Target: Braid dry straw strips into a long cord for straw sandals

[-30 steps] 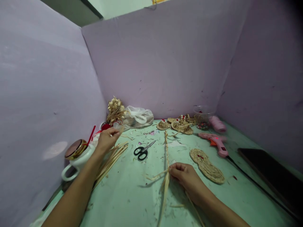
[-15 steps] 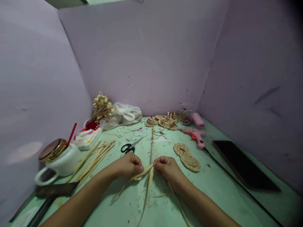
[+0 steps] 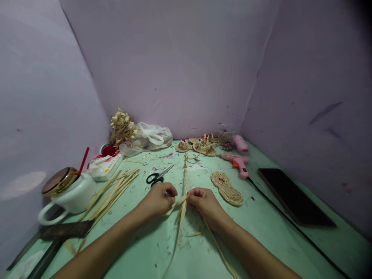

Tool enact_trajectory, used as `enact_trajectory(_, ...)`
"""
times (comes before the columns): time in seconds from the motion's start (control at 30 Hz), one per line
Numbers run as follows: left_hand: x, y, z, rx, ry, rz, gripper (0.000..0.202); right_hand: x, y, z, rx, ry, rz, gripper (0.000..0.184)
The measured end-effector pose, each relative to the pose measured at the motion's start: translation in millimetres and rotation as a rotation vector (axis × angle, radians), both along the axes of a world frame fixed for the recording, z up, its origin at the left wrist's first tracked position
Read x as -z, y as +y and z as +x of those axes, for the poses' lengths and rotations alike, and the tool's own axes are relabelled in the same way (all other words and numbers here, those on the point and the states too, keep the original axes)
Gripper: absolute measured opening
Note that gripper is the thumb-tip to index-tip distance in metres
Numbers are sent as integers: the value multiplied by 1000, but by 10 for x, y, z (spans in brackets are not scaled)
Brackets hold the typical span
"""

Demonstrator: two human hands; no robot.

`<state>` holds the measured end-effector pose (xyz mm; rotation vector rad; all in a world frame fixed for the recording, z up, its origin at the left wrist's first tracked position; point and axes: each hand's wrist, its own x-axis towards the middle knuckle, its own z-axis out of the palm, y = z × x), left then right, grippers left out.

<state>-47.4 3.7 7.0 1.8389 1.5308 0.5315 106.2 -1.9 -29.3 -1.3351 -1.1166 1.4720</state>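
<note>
A thin braid (image 3: 186, 170) of pale straw runs away from me up the middle of the table, its loose strands spreading toward me. My left hand (image 3: 162, 197) pinches one flat straw strand (image 3: 178, 204) out to the left of the braid's near end. On the other side, my right hand (image 3: 205, 203) has thumb and finger closed on the braid's near end, with a long strand (image 3: 217, 248) trailing below it. Another strand (image 3: 180, 223) hangs between the hands. Black-handled scissors (image 3: 159, 176) lie just beyond my left hand. A coiled straw sole shape (image 3: 227, 188) rests right of my right hand.
Straw strips (image 3: 116, 193), a white mug (image 3: 72, 195) and a hammer (image 3: 65, 232) are at left. Rightward lie a pink glue gun (image 3: 240, 162) with a black cord (image 3: 279, 209) and a dark phone (image 3: 295, 197). Woven pieces (image 3: 203, 146) and a plastic bag (image 3: 154, 135) stand at the back.
The view has shifted slightly, so things sit a little higher and farther left. My left hand has turned a bit, and its strand's loose tail shows less. Both hands keep their pinch.
</note>
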Motion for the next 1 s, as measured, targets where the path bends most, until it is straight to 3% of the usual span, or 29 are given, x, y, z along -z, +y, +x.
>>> enact_trajectory(0.1,-22,-56,63,-45,10,79,15,15,6,1,-2,3,1,7)
enact_trajectory(0.37,33,-115,101,57,24,215,22,24,13,3,-11,13,-2,7)
enact_trajectory(0.53,90,-81,102,87,-49,102,27,26,14,0,-6,14,6,7)
enact_trajectory(0.7,108,-74,129,-28,-135,-91,26,11,9,-6,3,17,-6,8)
enact_trajectory(1.0,38,-50,201,-84,-235,-225,14,11,1,1,-5,23,13,6)
